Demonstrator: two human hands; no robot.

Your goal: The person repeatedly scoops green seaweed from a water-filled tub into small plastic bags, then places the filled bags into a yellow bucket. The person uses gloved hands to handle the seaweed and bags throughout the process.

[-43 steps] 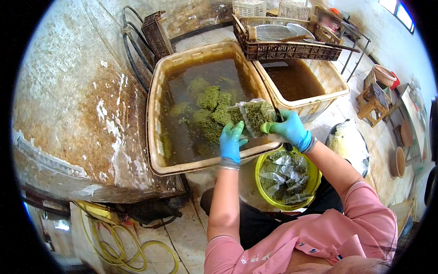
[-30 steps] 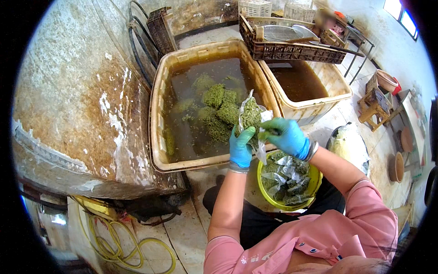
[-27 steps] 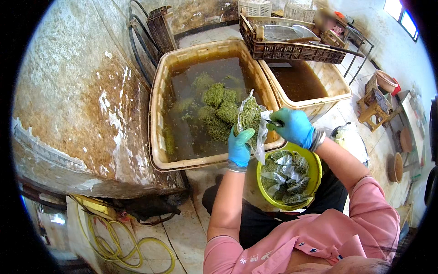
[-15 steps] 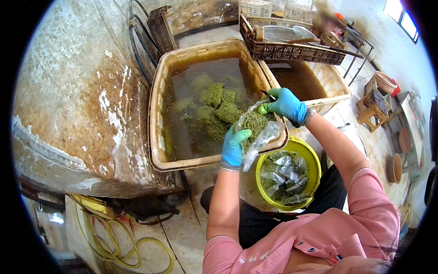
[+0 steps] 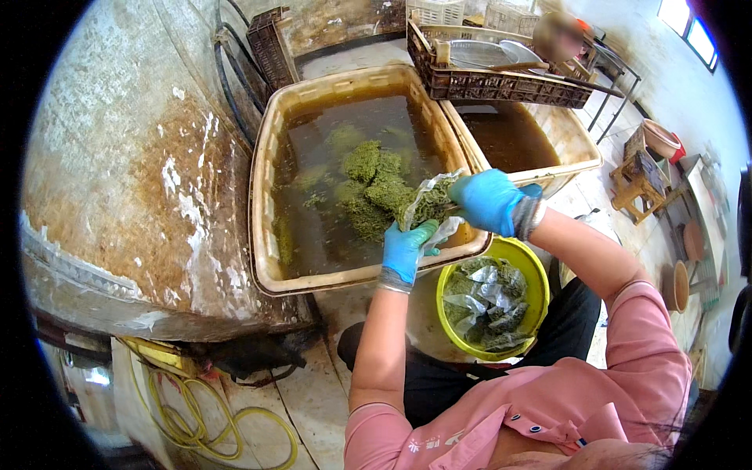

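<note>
My left hand [image 5: 407, 249], in a blue glove with greenish fingertips, is closed round a clear plastic bag [image 5: 448, 230] over the near right rim of the tub. Bulging from the torn bag is a fine, moss-like green mass [image 5: 427, 205]. My right hand [image 5: 492, 202], gloved in blue too, is closed at the bag's right side; a thin, dark object shows partly at its fingers, its kind unclear. More green clumps [image 5: 364, 163] sit in the brown water of the big white tub [image 5: 262, 235], some above the surface.
Between my knees stands a yellow-green bucket [image 5: 542, 301] holding several plastic bags with green matter. A second tub [image 5: 576, 145] of brown water bears a brown crate [image 5: 509, 88] with round sieves. A yellow hose [image 5: 196, 423] coils on the floor, left. Another person [image 5: 558, 39] is at the back.
My right hand has turned over, knuckles up, and dropped lower along the bag. The dark object that stuck up from it is now mostly hidden. My left hand still holds the bag.
</note>
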